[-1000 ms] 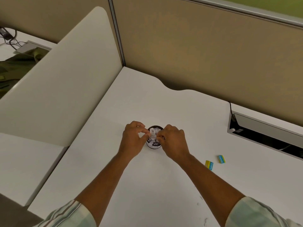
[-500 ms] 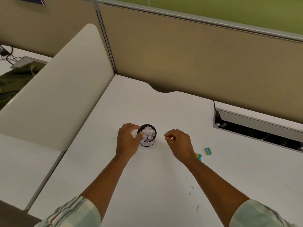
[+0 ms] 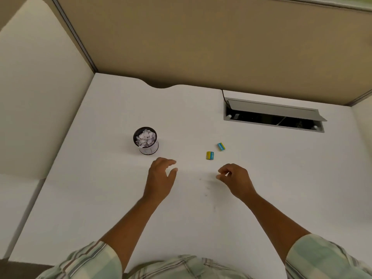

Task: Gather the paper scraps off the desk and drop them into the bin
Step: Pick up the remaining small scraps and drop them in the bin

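A small round bin (image 3: 149, 151) with a dark rim stands on the white desk (image 3: 100, 198), heaped with white paper scraps (image 3: 146, 137). My left hand (image 3: 161, 176) hovers just in front and to the right of the bin, fingers apart, holding nothing. My right hand (image 3: 235, 178) hangs over the desk further right, fingers loosely curled with thumb and forefinger close together; nothing shows between them. A few tiny specks (image 3: 205, 194) lie on the desk between my hands.
Two small yellow-and-blue erasers (image 3: 210, 155) (image 3: 221, 146) lie right of the bin. An open cable hatch (image 3: 273, 115) is set in the desk at the back right. Beige partition walls (image 3: 201, 41) close off the back, and a white divider (image 3: 40, 87) the left.
Both hands have pulled back from the bin toward me and spread apart. The camera has tilted further down, so the bin now stands clear of both hands.
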`<state>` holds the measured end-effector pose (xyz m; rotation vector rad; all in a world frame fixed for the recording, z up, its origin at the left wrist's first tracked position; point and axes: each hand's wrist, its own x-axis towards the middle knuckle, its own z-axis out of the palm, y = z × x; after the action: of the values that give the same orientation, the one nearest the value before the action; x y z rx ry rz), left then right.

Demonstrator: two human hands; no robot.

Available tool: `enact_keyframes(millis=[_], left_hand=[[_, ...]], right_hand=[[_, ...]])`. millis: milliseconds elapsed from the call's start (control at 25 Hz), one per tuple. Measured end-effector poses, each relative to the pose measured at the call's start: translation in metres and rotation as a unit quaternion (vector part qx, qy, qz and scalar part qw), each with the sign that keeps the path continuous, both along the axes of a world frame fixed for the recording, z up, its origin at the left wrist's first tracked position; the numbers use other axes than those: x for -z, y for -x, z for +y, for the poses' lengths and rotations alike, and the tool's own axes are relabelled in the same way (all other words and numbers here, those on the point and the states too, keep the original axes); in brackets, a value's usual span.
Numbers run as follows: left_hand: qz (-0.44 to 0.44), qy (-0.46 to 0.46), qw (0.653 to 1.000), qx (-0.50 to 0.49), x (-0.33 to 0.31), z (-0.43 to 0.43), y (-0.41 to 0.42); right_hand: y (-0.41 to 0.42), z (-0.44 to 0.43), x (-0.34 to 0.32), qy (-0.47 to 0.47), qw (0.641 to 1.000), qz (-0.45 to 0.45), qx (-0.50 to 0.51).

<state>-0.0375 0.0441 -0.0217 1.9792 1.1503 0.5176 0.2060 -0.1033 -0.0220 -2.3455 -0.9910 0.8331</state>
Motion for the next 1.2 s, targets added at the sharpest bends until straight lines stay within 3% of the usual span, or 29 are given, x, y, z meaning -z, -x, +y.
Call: enact_keyframes(millis=[240, 520, 920, 1200], left_hand=[[0.129, 0.11, 0.98, 0.1, 0.035, -0.051, -0.042], [0.241, 0.049, 0.956, 0.161, 0.057, -0.074, -0.061], [0.213, 0.043, 0.964, 0.153, 0.058, -0.082, -0.077], [0.192, 0.056, 0.966, 0.163, 0.054, -0.083, -0.087]], right_hand=[[0.014, -0.07, 0.032, 0.099, 0.993, 0.019, -0.059], [0.046, -0.098, 0.054, 0.073, 0.994, -0.02, -0.073], [0.059, -0.094, 0.066, 0.03, 0.99, -0.112, -0.085], [0.058, -0.087, 0.071, 0.032, 0.989, -0.111, -0.094]])
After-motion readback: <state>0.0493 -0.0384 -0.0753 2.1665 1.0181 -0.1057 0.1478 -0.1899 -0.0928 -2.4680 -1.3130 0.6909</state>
